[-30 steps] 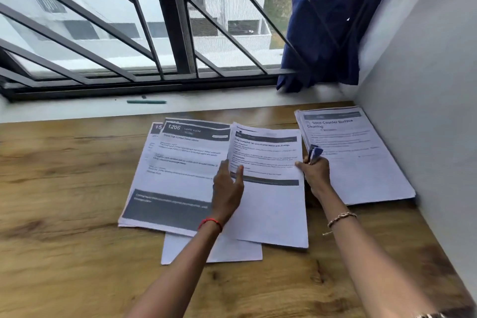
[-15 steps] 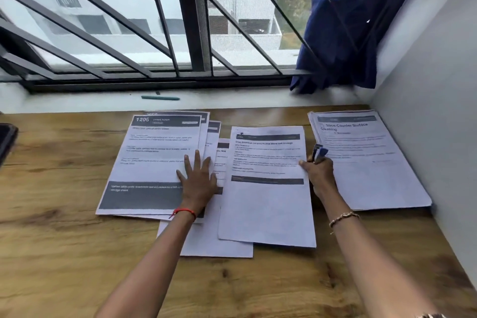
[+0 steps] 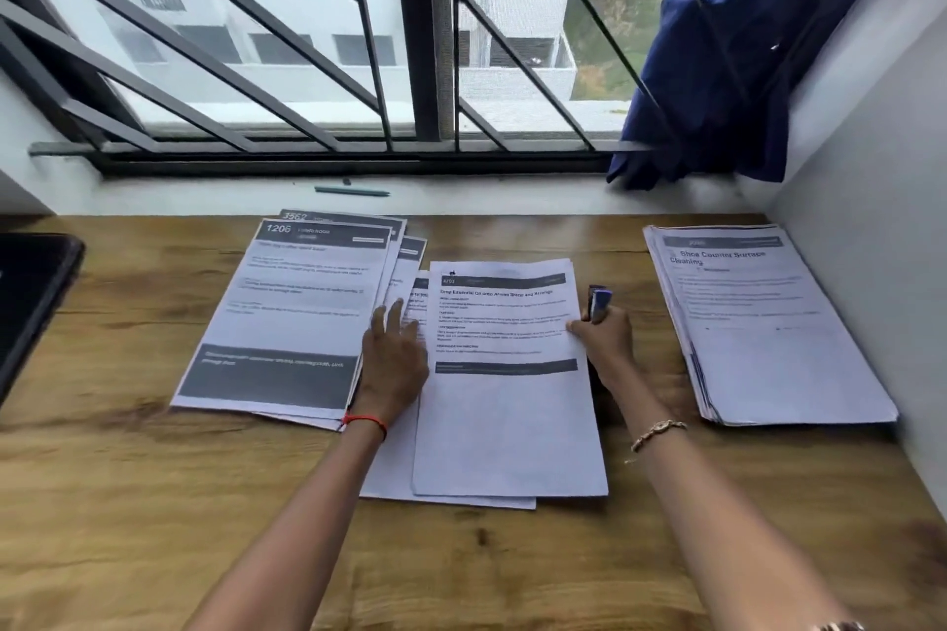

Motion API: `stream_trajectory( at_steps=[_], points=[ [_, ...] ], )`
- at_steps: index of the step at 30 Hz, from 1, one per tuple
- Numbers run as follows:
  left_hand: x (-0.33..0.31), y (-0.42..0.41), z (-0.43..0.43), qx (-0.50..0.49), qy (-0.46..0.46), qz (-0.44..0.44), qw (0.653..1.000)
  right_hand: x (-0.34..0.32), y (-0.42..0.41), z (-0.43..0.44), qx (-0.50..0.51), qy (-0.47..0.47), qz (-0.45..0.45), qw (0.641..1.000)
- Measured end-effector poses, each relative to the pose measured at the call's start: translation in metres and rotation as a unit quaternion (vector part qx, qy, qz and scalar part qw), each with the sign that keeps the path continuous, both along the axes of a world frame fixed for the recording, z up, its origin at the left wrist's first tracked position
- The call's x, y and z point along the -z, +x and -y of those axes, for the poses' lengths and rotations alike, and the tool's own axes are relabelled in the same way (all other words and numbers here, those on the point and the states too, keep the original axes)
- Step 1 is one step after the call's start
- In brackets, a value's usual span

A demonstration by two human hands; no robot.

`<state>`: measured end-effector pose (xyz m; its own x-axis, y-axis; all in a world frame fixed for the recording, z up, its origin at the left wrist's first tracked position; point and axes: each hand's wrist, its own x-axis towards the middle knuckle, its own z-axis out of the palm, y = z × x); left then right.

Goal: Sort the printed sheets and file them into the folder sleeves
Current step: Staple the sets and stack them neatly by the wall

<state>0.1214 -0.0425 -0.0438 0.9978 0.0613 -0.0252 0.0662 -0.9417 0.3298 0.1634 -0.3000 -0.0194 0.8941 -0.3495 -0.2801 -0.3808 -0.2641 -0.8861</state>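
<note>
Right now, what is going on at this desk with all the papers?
A person is sorting printed sheets on a wooden desk. The left hand lies flat on the papers between the left pile headed 1206 and the middle sheet. The right hand grips a small blue object and touches that sheet's right edge. A thicker stack lies apart on the right.

Tabletop [image 3: 128, 502] wood, grained, slight sheen. Printed sheets [image 3: 507, 425] matt white paper. Window bars [image 3: 428, 41] dark metal; curtain [image 3: 727, 67] blue cloth
</note>
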Motion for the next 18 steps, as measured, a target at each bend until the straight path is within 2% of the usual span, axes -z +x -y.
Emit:
stream_trajectory(
  at_steps=[3, 8, 13, 16, 18],
  points=[
    [0.000, -0.007, -0.001, -0.007, 0.022, -0.003, 1.000, 0.001, 0.003, -0.016, -0.023, -0.045, 0.002, 0.999],
    [-0.007, -0.012, -0.001, 0.002, -0.011, -0.044, 0.999, 0.001, 0.005, -0.030, -0.030, -0.118, 0.001, 0.993],
    [-0.011, -0.012, 0.014, 0.035, -0.047, -0.070, 0.996, 0.001, 0.004, -0.020, -0.009, -0.145, -0.010, 0.989],
    [-0.017, -0.012, 0.025, 0.063, -0.096, -0.082, 0.990, -0.001, 0.003, -0.007, 0.015, -0.167, -0.025, 0.986],
    [-0.019, -0.014, 0.032, 0.069, -0.183, -0.123, 0.973, -0.003, 0.003, 0.004, 0.038, -0.168, -0.039, 0.984]
  ],
)
